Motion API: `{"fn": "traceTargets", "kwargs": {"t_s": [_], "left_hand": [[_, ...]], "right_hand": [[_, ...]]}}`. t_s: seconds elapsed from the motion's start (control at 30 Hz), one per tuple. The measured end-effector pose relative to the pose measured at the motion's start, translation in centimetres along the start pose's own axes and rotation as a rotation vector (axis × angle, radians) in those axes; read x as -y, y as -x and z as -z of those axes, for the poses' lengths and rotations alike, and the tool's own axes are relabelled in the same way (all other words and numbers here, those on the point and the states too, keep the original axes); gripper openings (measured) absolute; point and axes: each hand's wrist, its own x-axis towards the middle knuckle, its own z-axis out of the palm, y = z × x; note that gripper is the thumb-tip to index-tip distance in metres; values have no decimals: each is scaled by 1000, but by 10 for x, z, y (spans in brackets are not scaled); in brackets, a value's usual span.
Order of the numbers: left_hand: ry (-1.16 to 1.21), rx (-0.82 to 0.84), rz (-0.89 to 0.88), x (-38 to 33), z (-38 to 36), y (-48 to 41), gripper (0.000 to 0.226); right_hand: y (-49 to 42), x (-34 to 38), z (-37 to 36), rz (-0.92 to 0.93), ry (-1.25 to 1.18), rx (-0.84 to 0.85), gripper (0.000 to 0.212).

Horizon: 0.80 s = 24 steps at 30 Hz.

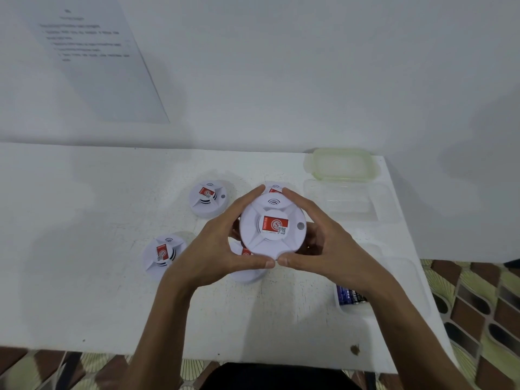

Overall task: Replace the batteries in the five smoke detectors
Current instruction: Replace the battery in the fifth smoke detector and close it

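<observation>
I hold a round white smoke detector (272, 226) with a red label above the white table (98, 291), face up. My left hand (222, 243) grips its left rim and my right hand (318, 235) its right rim, thumbs meeting at the near edge. Two more detectors lie to the left, one at the back (208, 199) and one nearer (162, 255). Another detector (274, 187) peeks out behind the held one, and a further one (247, 273) lies partly hidden under my hands. Blue batteries (350, 296) lie in a clear container (405, 280) on the right.
A clear container (346, 199) stands at the back right, with its green-rimmed lid (337, 164) behind it by the wall. A printed sheet (92, 52) hangs on the wall at the left. The table's right edge drops to a patterned floor (478, 305).
</observation>
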Motion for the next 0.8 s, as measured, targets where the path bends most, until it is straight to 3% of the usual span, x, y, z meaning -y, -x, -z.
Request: {"fn": "traceTargets", "kwargs": {"t_s": [0.43, 0.8], "left_hand": [[-14, -63, 34, -2, -17, 6, 95], [-137, -245, 52, 23, -16, 34, 95]], "right_hand": [[9, -4, 8, 16, 63, 20, 91], [-3, -17, -6, -46, 129, 112, 100]]}}
